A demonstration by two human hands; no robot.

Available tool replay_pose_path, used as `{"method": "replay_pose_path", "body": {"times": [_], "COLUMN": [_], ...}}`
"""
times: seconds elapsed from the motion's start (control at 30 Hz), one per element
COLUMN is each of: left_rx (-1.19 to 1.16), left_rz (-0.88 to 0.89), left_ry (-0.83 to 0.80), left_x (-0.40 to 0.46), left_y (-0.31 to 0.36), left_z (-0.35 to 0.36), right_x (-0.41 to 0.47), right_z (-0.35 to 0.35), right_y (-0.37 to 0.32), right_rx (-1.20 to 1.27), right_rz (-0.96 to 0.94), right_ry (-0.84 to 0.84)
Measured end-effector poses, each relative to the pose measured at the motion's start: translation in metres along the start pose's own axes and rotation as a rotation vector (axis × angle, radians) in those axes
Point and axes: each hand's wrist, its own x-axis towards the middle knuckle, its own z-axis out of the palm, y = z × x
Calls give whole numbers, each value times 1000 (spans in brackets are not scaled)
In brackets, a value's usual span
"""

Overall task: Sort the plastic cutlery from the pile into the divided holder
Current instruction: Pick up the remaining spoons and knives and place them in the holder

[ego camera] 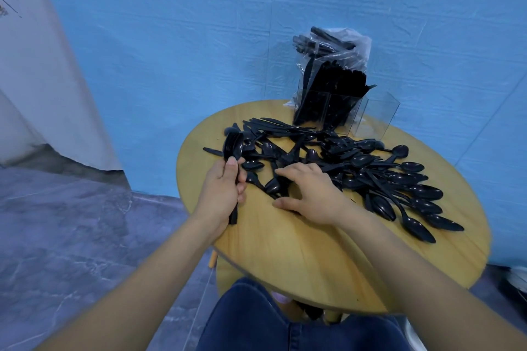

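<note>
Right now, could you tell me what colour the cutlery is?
Black, all of the cutlery; the head view shows it.

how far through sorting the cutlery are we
Partly done. The clear divided holder at the round wooden table's far edge already has black pieces standing in two compartments; its right one looks empty. The left hand grips a stacked bunch of black spoons while the right hand reaches into the pile, still large.

Under the right hand point(313, 194), fingertips lost among the pile point(342, 168). In the left hand point(222, 191), perhaps stacked spoons point(233, 148), handles mostly covered. Holder point(339, 105) contents too dense to separate.
</note>
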Motion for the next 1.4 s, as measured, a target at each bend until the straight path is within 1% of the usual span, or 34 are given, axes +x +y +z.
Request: {"method": "replay_pose_path", "body": {"times": [0.13,0.33,0.4,0.53,0.63,0.73,0.83,0.93,1.13,1.2,1.3,1.4], "left_rx": [-75,-97,-97,-94,-93,-108,-108,-122,-150,-152,-167,-186], "left_rz": [20,30,35,48,59,59,60,53,37,35,14,-6], "left_ry": [1,-10,-3,3,13,14,1,0,17,20,21,-13], "left_x": [-2,-4,-4,-3,-3,-3,-3,-2,-3,-4,-2,-1], "left_y": [0,0,0,-1,-1,0,-1,-1,0,0,1,4], "left_z": [-3,-3,-3,-3,-3,-4,-5,-5,-4,-4,-3,-1], "right_x": [6,14,16,27,44,57,58,50,41,38,33,29], "right_z": [1,0,0,-4,1,8,9,6,4,2,-10,-24], "right_y": [0,0,1,-7,-19,-27,-28,-23,-16,-17,-19,-23], "right_rx": [-39,-261,-261,-185,-188,-193,-233,-187,-208,-166,11,169], "right_rz": [-31,-119,-134,-155,-170,-148,-112,-97,-57,-46,-18,-39], "right_ry": [45,103,147,282,305,285,207,143,124,136,215,287]}}
